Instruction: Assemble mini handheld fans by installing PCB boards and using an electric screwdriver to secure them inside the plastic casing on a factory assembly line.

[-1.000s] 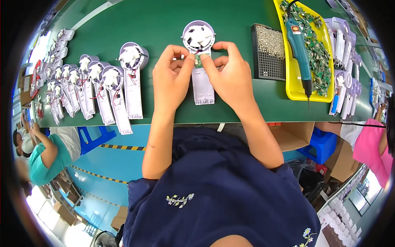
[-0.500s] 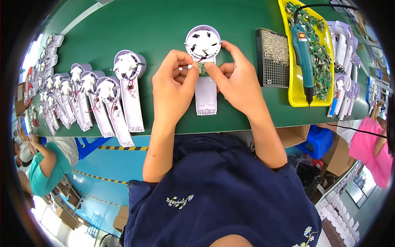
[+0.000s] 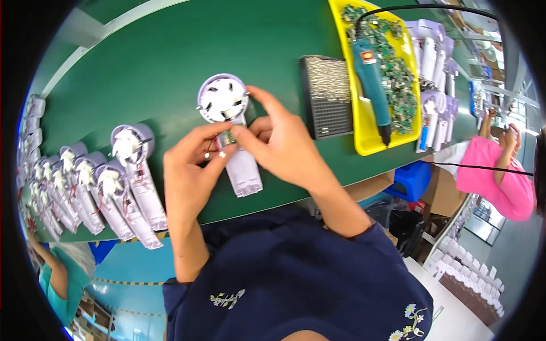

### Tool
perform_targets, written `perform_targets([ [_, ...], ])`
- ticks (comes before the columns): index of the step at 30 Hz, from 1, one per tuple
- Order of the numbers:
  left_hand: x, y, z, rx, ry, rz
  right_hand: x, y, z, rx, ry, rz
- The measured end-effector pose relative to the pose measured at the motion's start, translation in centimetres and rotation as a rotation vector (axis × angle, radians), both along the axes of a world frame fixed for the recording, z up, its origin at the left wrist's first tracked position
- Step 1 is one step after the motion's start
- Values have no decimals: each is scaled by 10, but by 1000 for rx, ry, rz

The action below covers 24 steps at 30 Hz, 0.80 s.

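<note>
A lilac handheld fan half-shell lies on the green table in front of me, its round head [image 3: 223, 98] with white blades pointing away and its open white handle [image 3: 244, 173] toward me. My left hand [image 3: 190, 165] pinches a small green circuit board [image 3: 226, 138] over the upper handle, between thumb and fingers. Red wire and small white ends show by the left fingertips. My right hand [image 3: 278, 145] has its thumb on the board's other edge, while its index finger reaches up to the fan head's right side. The hands partly cover the board.
Several similar fan halves [image 3: 133, 150] stand in rows at left. To the right are a black tray of screws [image 3: 328, 94] and a yellow bin [image 3: 364, 149] of circuit boards with a teal electric screwdriver [image 3: 372, 85] across it. More fan parts [image 3: 435, 102] lie beyond; co-workers sit at both sides.
The view has swung, so the table's things appear farther left and the near ones lower. The board looks more tilted between my fingers, with wire ends now showing beside it.
</note>
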State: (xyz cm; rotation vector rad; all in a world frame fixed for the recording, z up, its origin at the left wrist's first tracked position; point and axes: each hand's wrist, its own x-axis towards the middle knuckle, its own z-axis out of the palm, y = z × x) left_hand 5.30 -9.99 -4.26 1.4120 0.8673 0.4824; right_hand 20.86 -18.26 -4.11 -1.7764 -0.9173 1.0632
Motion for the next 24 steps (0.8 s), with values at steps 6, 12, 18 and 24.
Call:
perform_targets([
  [6, 5, -5, -5, 30, -23, -12, 78, -59, 46, 280, -716, -612],
  [12, 27, -16, -6, -36, -27, -48, 130, -73, 26, -210, -1256, -226],
  [18, 45, -24, -7, -14, -34, -26, 148, -101, 49, 137, -517, -534],
  [24, 51, -23, -3, -52, -2, -42, 136, -83, 76, 1008, 126, -191],
])
